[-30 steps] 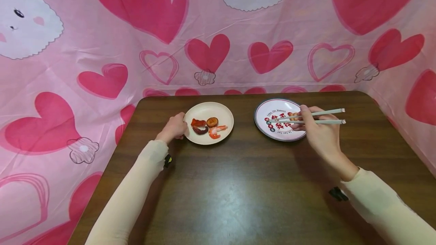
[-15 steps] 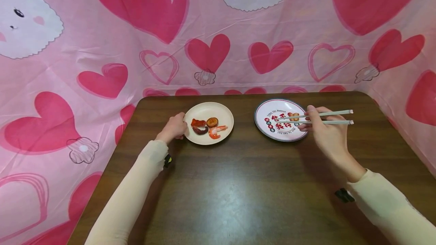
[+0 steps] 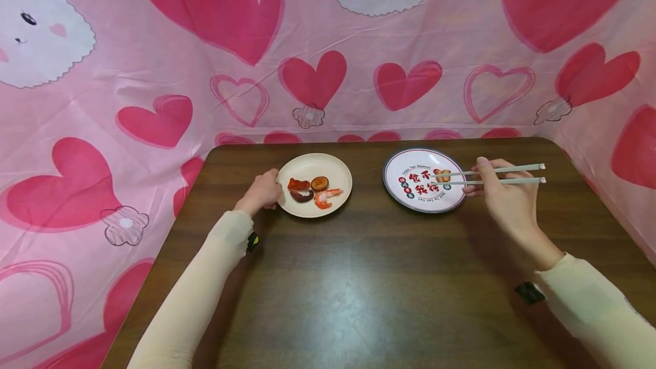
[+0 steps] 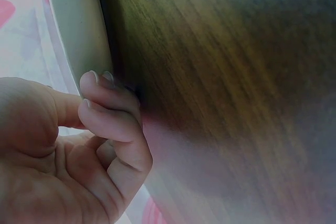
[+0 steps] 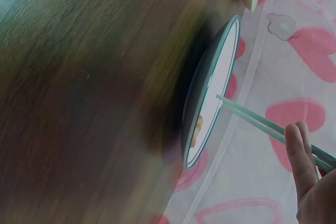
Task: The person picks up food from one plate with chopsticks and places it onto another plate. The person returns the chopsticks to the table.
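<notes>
My left hand (image 3: pixel 262 191) grips the near left rim of a cream plate (image 3: pixel 335 176), fingers (image 4: pixel 113 121) curled at its edge in the left wrist view. On that plate lie a red-orange food piece (image 3: pixel 298 184), a round mushroom (image 3: pixel 320 183), a dark curled octopus tentacle (image 3: pixel 301 196) and an orange shrimp (image 3: pixel 323 201). Pale green chopsticks (image 3: pixel 520 181) are held in my right hand (image 3: pixel 508 201), tips apart over a white printed plate (image 3: pixel 396 172). A small golden-brown food piece (image 5: pixel 197 131) rests on this plate; the chopsticks cross over it in the head view.
Both plates stand toward the back of a brown wooden table (image 3: pixel 328 278). A pink heart-patterned cloth (image 3: pixel 353 33) hangs behind the table and along both sides. The table's rounded back corners lie beyond the plates.
My right hand has drawn rightward with the chopsticks, uncovering more of the white plate and the golden-brown piece on it. The left hand and the cream plate have stayed put.
</notes>
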Tool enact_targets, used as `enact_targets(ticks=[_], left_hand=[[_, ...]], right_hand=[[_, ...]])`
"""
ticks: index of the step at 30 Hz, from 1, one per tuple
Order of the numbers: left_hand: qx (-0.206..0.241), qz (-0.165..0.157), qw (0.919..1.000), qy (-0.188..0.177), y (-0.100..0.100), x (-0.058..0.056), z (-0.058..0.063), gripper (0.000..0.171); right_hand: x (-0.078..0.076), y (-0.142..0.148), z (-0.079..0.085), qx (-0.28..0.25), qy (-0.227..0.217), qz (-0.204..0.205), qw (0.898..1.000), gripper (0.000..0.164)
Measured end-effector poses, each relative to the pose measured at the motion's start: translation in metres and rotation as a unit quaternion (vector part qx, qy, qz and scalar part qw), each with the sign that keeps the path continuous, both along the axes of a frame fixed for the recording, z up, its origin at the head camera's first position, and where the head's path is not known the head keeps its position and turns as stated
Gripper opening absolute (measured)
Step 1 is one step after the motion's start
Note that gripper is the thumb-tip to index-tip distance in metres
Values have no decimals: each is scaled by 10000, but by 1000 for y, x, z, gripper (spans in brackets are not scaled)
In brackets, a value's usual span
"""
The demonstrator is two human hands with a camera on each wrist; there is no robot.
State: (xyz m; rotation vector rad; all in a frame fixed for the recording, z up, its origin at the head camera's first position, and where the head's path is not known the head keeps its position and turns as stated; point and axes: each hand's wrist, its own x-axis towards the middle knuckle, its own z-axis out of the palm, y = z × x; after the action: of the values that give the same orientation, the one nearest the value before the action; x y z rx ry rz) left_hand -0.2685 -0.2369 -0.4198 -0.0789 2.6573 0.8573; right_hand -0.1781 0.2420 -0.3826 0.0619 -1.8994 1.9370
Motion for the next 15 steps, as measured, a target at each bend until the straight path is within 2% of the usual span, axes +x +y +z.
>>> enact_targets(ticks=[10, 15], left_hand=[[-33, -14, 10000, 4, 1, 0, 3, 32], [-21, -12, 10000, 1, 1, 2, 2, 32]], right_hand=[[-6, 13, -5, -314, 5, -34, 9995, 19], [-5, 17, -5, -305, -17, -92, 9995, 16]])
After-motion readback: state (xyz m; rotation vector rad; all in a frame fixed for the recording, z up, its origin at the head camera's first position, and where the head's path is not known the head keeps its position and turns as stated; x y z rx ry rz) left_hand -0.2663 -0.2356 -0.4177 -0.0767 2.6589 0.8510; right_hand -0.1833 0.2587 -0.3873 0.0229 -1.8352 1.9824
